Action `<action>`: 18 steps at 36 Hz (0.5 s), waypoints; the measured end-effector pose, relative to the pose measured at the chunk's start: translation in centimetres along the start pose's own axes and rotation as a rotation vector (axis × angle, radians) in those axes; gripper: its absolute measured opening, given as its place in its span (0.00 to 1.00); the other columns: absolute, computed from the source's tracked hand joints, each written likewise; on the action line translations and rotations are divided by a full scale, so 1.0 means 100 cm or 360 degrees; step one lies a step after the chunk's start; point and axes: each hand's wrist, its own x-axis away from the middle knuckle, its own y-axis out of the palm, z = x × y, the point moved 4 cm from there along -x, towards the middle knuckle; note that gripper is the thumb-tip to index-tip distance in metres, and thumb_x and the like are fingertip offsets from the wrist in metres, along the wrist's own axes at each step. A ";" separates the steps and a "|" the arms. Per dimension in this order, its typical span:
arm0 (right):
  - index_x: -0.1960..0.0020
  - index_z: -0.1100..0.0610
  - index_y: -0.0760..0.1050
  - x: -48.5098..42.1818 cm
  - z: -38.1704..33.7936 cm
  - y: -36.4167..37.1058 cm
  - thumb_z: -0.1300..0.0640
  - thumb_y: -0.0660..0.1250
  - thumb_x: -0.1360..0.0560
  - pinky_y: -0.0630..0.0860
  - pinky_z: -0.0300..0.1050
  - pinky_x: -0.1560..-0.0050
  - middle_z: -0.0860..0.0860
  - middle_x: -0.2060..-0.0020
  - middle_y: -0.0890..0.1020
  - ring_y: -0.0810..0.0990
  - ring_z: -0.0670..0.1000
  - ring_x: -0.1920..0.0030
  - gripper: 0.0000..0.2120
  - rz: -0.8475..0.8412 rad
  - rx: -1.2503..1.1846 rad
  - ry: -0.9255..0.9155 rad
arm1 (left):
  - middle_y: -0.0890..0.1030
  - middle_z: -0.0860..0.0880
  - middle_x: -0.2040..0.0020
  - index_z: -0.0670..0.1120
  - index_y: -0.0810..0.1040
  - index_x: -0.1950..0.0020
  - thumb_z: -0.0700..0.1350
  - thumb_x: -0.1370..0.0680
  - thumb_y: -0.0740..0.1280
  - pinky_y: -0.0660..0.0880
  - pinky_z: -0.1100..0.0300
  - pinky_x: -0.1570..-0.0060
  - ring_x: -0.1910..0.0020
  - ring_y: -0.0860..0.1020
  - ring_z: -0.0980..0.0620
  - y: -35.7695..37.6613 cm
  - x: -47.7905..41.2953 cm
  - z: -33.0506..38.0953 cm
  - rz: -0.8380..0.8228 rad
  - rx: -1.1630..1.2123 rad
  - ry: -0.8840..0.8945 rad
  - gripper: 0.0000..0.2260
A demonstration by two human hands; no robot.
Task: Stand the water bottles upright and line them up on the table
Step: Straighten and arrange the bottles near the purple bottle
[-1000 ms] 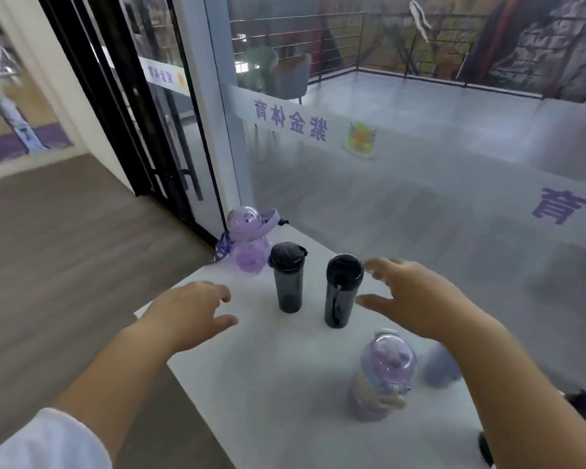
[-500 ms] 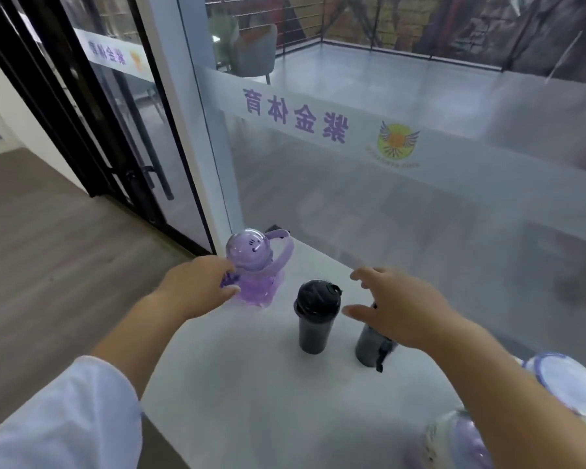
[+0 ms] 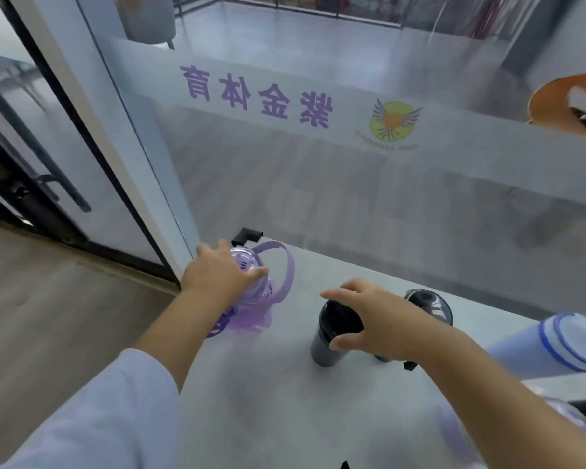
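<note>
Gripping the translucent purple bottle (image 3: 251, 299), left hand (image 3: 217, 277) curls.

A person's two arms show from the wearer's own viewpoint. The left arm wears a loose white sleeve (image 3: 92, 411) pushed up short of the wrist, with the forearm and left hand (image 3: 217, 277) bare. The right arm has no sleeve in view, and the right hand (image 3: 378, 321) wears no rings, watch or glove.

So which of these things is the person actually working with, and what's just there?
Part of the job:
translucent purple bottle with loop handle
two dark grey tumblers with black lids
pale blue bottle, white cap
white table

Just there:
frosted glass wall
orange chair
</note>
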 end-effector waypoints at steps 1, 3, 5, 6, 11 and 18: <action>0.30 0.39 0.60 -0.001 -0.001 0.001 0.42 0.69 0.30 0.70 0.46 0.38 0.42 0.34 0.67 0.69 0.48 0.37 0.32 -0.0008 -0.0015 0.0017 | 0.70 0.41 0.45 0.43 0.67 0.37 0.68 0.32 0.65 0.72 0.53 0.53 0.48 0.76 0.39 0.000 -0.002 0.001 -0.0013 0.0034 0.0019 0.35; 0.30 0.40 0.61 -0.002 -0.002 0.002 0.43 0.68 0.30 0.71 0.45 0.39 0.43 0.35 0.68 0.70 0.49 0.37 0.31 -0.0010 -0.0031 0.0050 | 0.70 0.42 0.44 0.44 0.68 0.37 0.63 0.32 0.68 0.73 0.52 0.49 0.47 0.76 0.39 0.001 -0.007 0.000 -0.0064 0.0114 0.0095 0.32; 0.30 0.42 0.62 -0.004 -0.002 0.002 0.45 0.68 0.29 0.71 0.43 0.43 0.44 0.35 0.69 0.71 0.50 0.38 0.30 0.0003 -0.0047 0.0086 | 0.70 0.43 0.39 0.46 0.67 0.33 0.57 0.32 0.70 0.72 0.51 0.43 0.42 0.74 0.39 0.000 -0.012 -0.001 -0.0137 0.0187 0.0261 0.31; 0.30 0.42 0.62 -0.005 -0.003 0.002 0.45 0.68 0.29 0.70 0.42 0.45 0.45 0.35 0.69 0.71 0.50 0.39 0.30 0.0015 -0.0049 0.0105 | 0.70 0.43 0.35 0.47 0.65 0.31 0.53 0.32 0.71 0.71 0.52 0.41 0.39 0.73 0.41 -0.002 -0.014 0.000 -0.0180 0.0213 0.0369 0.32; 0.28 0.46 0.61 -0.011 -0.002 0.002 0.46 0.65 0.27 0.70 0.46 0.40 0.48 0.34 0.69 0.71 0.53 0.37 0.30 0.0173 -0.0035 0.0236 | 0.64 0.51 0.27 0.48 0.60 0.26 0.42 0.31 0.70 0.66 0.62 0.43 0.33 0.67 0.48 -0.007 -0.017 0.007 -0.0434 0.0222 0.0740 0.35; 0.29 0.47 0.62 -0.017 -0.002 -0.001 0.45 0.67 0.28 0.70 0.48 0.38 0.49 0.34 0.68 0.68 0.54 0.36 0.30 0.0288 -0.0013 0.0304 | 0.60 0.49 0.29 0.62 0.57 0.28 0.55 0.33 0.73 0.67 0.49 0.37 0.33 0.60 0.43 -0.002 -0.020 0.006 -0.0419 0.0048 0.0642 0.39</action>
